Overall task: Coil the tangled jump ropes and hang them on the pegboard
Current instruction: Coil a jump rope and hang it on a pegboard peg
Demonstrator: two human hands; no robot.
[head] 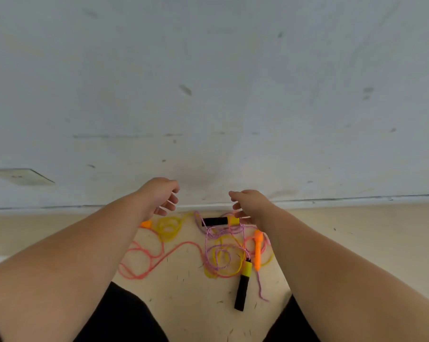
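Wall [208, 82]: fills the upper view, scuffed; no pegboard in sight.
Floor [184, 287]: beige, partly hidden by forearms.
Jump ropes [221, 255]: tangled pink, yellow, speckled cords against the wall base; strands blur together.
Left hand [161, 196]: fingers loosely spread, empty.
Right hand [250, 204]: above a black-yellow handle [219, 221]; contact unclear, cannot tell.

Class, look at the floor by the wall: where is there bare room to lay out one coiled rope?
Bare floor lies right of the right forearm, along the wall. A smaller patch sits between the pink rope and the black-handled grip. The middle, around the yellow coils, is crowded.
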